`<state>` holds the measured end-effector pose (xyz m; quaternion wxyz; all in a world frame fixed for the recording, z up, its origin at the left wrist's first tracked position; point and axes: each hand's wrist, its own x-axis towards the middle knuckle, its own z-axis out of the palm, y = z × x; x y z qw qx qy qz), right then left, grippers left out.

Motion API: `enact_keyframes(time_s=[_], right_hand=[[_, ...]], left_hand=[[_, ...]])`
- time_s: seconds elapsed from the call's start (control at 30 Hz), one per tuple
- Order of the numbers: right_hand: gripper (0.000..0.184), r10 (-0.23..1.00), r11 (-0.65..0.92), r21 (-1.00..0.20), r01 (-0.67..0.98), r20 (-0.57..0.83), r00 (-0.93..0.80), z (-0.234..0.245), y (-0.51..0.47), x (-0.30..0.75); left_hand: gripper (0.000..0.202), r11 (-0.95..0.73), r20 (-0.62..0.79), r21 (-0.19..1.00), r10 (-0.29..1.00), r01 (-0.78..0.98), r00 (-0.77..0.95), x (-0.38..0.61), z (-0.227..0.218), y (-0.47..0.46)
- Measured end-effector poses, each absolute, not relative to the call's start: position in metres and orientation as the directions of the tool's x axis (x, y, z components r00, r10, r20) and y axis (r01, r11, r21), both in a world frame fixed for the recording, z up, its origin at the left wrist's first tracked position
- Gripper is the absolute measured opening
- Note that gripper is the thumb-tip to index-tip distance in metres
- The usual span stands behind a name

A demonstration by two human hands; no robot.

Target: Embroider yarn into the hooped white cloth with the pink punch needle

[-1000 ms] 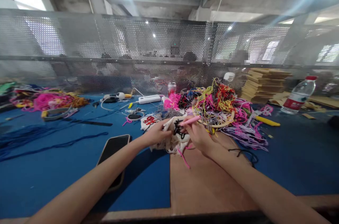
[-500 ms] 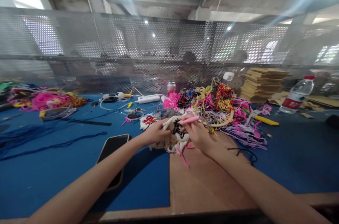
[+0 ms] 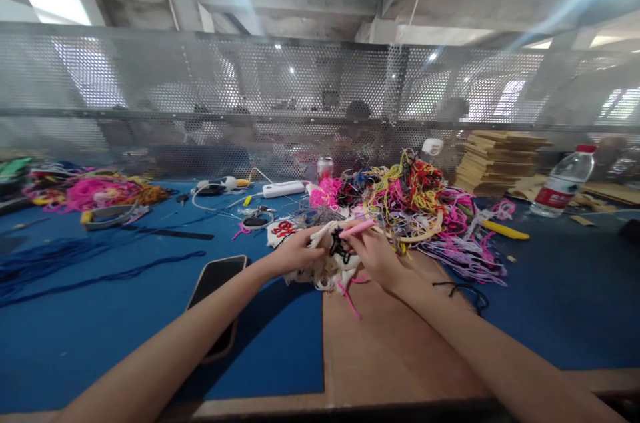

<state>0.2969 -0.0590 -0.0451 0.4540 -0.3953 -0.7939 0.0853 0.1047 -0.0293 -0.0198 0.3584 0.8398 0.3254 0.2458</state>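
In the head view my left hand (image 3: 300, 252) is closed on the left side of a bunched cream fabric (image 3: 327, 269) with ragged, fringed edges. Black yarn stitching (image 3: 341, 249) shows on its face, between my two hands. My right hand (image 3: 375, 251) grips a pink pen-shaped tool (image 3: 357, 228), whose tip points at the black stitching; the working end is too small to make out. Below the fabric hangs a pink yarn strand (image 3: 350, 299). Just behind my left hand, a white piece with red stitching (image 3: 283, 229) pokes out.
A tangled heap of coloured yarn (image 3: 400, 193) lies behind my hands, with a wooden hoop (image 3: 430, 231) and a yellow-handled tool (image 3: 505, 230). A phone (image 3: 220, 283) is under my left forearm. A water bottle (image 3: 563, 183) and stacked brown packets (image 3: 495, 159) stand right; blue yarn (image 3: 45, 263) lies left.
The whole view has shifted very slightly right and down. Both hands keep their holds, and the pink tool is tilted a little more steeply against the fabric.
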Motion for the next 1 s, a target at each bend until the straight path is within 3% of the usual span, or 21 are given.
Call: enact_keyframes(time_s=[0.4,0.67,1.0], right_hand=[[0.022,0.734,0.662,-0.58,0.475,0.631,-0.251,-0.0403,-0.0666,0.2957],[0.021,0.702,0.686,-0.537,0.492,0.665,-0.254,-0.0447,-0.0628,0.2967],[0.017,0.676,0.702,-0.492,0.515,0.688,-0.264,-0.0385,-0.0661,0.2961]], left_hand=[[0.04,-0.552,0.204,0.739,0.73,0.387,0.652,0.1028,-0.0241,-0.0271],[0.029,-0.52,0.166,0.767,0.727,0.376,0.666,0.1038,-0.0203,-0.0292],[0.036,-0.523,0.172,0.753,0.741,0.399,0.649,0.104,-0.0193,-0.0305]])
